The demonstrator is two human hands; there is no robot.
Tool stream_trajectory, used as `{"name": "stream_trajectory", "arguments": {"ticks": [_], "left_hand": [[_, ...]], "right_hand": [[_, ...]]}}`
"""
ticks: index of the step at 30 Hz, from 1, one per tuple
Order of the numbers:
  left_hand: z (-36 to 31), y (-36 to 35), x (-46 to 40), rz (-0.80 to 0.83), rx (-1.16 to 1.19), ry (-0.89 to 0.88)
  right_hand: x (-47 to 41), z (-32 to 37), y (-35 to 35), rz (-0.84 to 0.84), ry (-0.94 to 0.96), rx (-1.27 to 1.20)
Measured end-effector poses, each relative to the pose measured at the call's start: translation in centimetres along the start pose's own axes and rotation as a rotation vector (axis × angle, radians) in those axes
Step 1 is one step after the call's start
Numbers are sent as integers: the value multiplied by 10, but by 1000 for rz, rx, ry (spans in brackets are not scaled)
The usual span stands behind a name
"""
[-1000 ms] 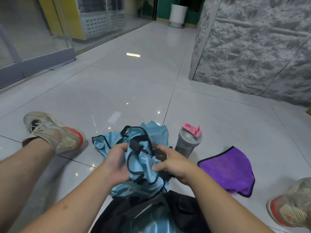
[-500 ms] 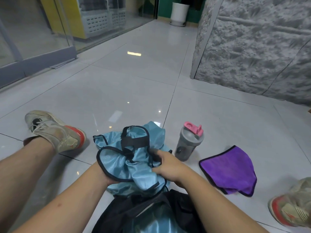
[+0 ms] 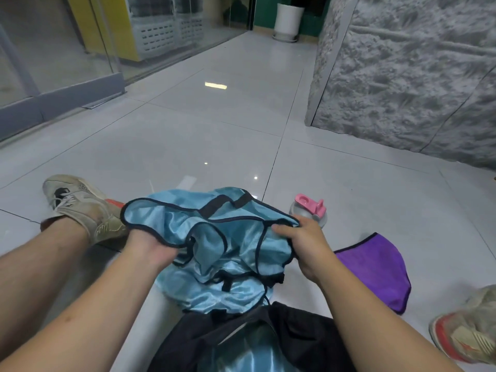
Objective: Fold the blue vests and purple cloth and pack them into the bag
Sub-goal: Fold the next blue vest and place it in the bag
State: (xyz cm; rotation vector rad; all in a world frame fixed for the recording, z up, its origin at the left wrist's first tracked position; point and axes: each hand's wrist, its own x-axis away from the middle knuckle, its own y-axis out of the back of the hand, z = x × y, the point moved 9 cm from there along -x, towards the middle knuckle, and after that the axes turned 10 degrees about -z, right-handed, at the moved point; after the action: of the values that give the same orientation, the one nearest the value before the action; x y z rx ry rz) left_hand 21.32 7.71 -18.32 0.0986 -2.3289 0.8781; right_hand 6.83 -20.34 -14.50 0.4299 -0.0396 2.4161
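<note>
Head view: my left hand [image 3: 150, 244] and right hand [image 3: 298, 234] grip the vest [image 3: 214, 237], spreading it over the floor [image 3: 188, 146] for folding; bag [image 3: 300, 342] waits below.

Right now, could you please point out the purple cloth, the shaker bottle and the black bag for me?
purple cloth [image 3: 375, 272], head view, middle of its flat purple face.
shaker bottle [image 3: 308, 206], head view, its pink lid.
black bag [image 3: 303, 336], head view, fabric right of its opening.

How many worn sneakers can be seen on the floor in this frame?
2. One worn beige sneaker lies left of the held blue vest; the other red-soled sneaker is at the right edge, beside the purple cloth.
</note>
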Motion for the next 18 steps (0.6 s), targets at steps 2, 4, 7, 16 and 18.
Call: {"name": "stream_trajectory", "arguments": {"ticks": [2,4,7,16,18], "left_hand": [[1,-7,11,-39,-33,-15],[6,-15,28,-72,-107,-11],[13,-18,34,-57,-248,-31],[12,-32,47,60,-356,-40],[12,-40,53,104,-350,-42]], "right_hand": [[2,10,0,2,18,-28],[4,15,-1,-24,18,-57],[9,19,-4,-33,27,-49],[8,24,8,-148,-23,-32],[7,25,7,-152,-36,-40]]}}
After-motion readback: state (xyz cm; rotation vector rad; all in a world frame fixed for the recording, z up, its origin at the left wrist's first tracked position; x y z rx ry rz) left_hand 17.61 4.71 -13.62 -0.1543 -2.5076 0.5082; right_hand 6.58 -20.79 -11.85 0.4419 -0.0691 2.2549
